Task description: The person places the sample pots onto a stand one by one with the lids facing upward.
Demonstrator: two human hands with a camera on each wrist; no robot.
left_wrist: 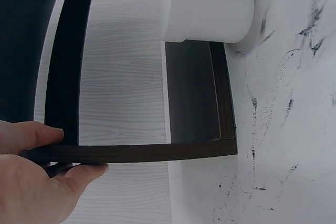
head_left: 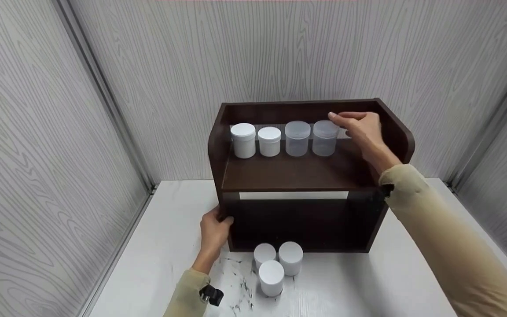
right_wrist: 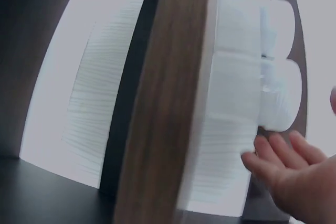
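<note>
My left hand (head_left: 214, 231) grips the left side panel (left_wrist: 136, 153) of a dark brown two-tier shelf (head_left: 288, 174), fingers and thumb on either side of the board. On the upper tier stand, left to right, a white jar (head_left: 244, 143), a shorter white jar (head_left: 270, 143) and two translucent lidded jars, the left one (head_left: 297, 141) and the right one (head_left: 324, 140). My right hand (head_left: 363, 130) is beside the right translucent jar, reaching over its lid in the head view. The fingers (right_wrist: 278, 156) of that hand are loosely extended, close to the jar, holding nothing.
Three white lidded jars stand clustered on the white table (head_left: 183, 198) before the shelf, the nearest jar (head_left: 271, 279) in front of the other two. Dark smudges mark the tabletop there. Grey wood-patterned walls (head_left: 258, 53) enclose the back and sides.
</note>
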